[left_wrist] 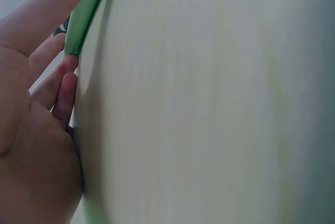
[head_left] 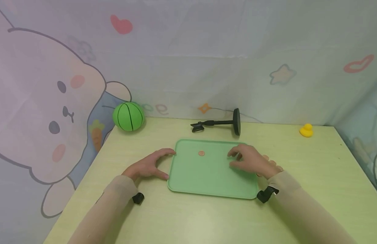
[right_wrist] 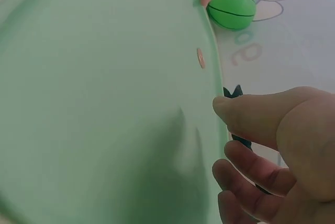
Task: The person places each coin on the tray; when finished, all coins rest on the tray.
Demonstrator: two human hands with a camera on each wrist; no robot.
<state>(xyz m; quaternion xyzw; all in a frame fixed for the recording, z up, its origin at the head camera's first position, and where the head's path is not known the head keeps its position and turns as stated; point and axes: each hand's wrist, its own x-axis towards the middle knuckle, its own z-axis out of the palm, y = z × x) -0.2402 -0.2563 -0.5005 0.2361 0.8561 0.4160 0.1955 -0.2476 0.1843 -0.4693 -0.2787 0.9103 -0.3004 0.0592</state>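
A shallow light-green tray [head_left: 203,183] lies on the table. My left hand [head_left: 147,165] is at its left edge, thumb and fingers spread apart, with the fingertips right at the rim. Over the right part of the tray hovers my right hand [head_left: 249,159], fingers loosely bent and nothing between them. One copper-coloured coin [head_left: 201,153] lies in the tray toward the back; the right wrist view shows the same coin [right_wrist: 201,58] beyond the thumb. Several similar coins [head_left: 272,163] lie just past the tray's right edge, partly hidden by the right wrist.
A green ball [head_left: 129,116] with black lines sits at the table's back left corner. Behind the tray a black stand with a round base [head_left: 236,122] lies on its side. A yellow rubber duck [head_left: 306,130] is at the back right. A printed cloth [head_left: 188,67] hangs behind the table.
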